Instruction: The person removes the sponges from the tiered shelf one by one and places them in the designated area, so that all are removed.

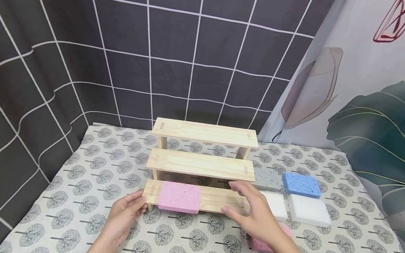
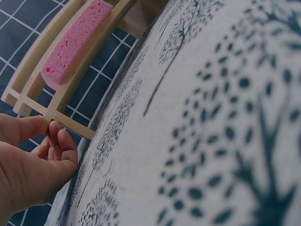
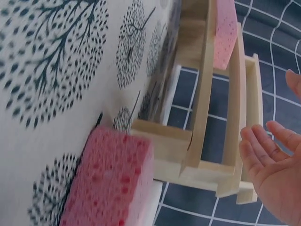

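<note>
A three-tier wooden shelf (image 1: pixel 201 165) stands on the table. On its lowest board lies a pink sponge (image 1: pixel 179 197), left of the middle. My left hand (image 1: pixel 122 214) pinches the left end of that board between thumb and fingers, as the left wrist view shows at the board's corner (image 2: pixel 48 113). Over the right end of the same board hovers my right hand (image 1: pixel 256 212), thumb and fingers spread apart with nothing between them. Under the right forearm another pink sponge (image 1: pixel 263 245) lies on the cloth, partly hidden; it fills the lower part of the right wrist view.
Right of the shelf lie a grey sponge (image 1: pixel 267 179), a blue sponge (image 1: pixel 302 185) and two white sponges, one (image 1: pixel 309 210) under the blue one and one (image 1: pixel 275 205) behind my right hand. A tree-patterned cloth (image 1: pixel 87 227) covers the table; a dark gridded curtain (image 1: pixel 218 42) hangs behind.
</note>
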Motion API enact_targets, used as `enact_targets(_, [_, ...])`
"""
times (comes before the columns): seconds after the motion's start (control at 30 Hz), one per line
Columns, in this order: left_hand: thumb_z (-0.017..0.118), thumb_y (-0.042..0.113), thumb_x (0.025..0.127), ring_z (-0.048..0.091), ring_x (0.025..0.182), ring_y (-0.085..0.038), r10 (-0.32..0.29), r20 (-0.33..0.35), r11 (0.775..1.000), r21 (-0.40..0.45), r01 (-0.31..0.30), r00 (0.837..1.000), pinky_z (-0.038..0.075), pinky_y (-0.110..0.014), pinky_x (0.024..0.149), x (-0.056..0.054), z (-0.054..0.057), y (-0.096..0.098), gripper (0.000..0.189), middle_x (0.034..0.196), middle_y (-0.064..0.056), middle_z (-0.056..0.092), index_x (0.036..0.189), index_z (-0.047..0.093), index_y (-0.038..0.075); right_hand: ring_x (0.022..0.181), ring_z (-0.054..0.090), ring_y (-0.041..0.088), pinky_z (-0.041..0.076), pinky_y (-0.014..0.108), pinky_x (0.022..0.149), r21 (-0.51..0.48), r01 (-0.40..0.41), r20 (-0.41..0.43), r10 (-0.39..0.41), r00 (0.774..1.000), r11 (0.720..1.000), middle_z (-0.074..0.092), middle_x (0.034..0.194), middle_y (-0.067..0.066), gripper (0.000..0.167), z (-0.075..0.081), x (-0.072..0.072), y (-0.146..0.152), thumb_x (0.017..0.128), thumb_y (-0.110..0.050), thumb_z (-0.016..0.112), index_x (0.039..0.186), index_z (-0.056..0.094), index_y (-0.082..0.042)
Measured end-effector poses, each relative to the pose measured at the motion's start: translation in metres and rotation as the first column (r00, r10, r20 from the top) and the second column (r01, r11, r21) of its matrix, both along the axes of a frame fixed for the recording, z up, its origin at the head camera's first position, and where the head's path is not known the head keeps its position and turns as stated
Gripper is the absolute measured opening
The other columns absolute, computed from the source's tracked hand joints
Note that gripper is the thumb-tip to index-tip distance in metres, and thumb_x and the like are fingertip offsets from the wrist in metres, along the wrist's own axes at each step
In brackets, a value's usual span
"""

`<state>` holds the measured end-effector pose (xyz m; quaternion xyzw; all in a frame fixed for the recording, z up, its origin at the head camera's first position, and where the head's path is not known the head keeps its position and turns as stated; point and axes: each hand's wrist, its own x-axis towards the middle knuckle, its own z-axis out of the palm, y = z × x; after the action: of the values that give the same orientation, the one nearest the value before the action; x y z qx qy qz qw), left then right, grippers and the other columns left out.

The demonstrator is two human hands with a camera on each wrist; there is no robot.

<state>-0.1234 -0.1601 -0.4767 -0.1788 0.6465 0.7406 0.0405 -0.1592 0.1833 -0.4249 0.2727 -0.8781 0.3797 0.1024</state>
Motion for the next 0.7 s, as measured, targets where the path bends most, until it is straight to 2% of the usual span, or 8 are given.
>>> enact_targets(0.37, [0.056, 0.005, 0.102, 0.059, 0.096, -0.014, -0.001, -0.005, 1.0, 0.0, 0.001, 1.0, 0.055, -0.018, 0.084, -0.001, -0.001, 0.001, 0.047, 0.117, -0.015, 0.061, 0.143, 0.042, -0.012, 0.121, 0.058, 0.028, 0.045, 0.06, 0.104, 0.07, -0.034, 0.05, 0.031, 0.998, 0.997, 0.06, 0.135, 0.004, 0.068, -0.004, -0.002, -0.028, 0.082, -0.036, 0.083, 0.138, 0.058, -0.007])
enact_targets(0.6, [0.056, 0.005, 0.102, 0.058, 0.097, -0.015, -0.002, -0.009, 1.0, -0.005, 0.002, 1.0, 0.055, -0.018, 0.084, -0.001, -0.002, 0.0, 0.047, 0.119, -0.016, 0.06, 0.143, 0.041, -0.013, 0.121, 0.058, 0.023, 0.047, 0.046, 0.108, 0.085, -0.083, 0.081, 0.076, 0.994, 0.993, 0.059, 0.133, 0.003, 0.071, -0.008, -0.01, -0.047, 0.081, -0.035, 0.085, 0.138, 0.058, -0.004])
enact_targets(0.7, [0.056, 0.004, 0.102, 0.058, 0.097, -0.015, 0.001, -0.01, 1.0, 0.003, -0.001, 1.0, 0.055, -0.017, 0.084, -0.001, -0.001, 0.0, 0.047, 0.118, -0.016, 0.06, 0.143, 0.041, -0.013, 0.121, 0.059, 0.022, 0.048, 0.045, 0.108, 0.092, -0.103, 0.077, 0.096, 0.992, 0.99, 0.06, 0.132, 0.004, 0.071, -0.011, -0.014, -0.055, 0.08, -0.035, 0.085, 0.138, 0.057, -0.003])
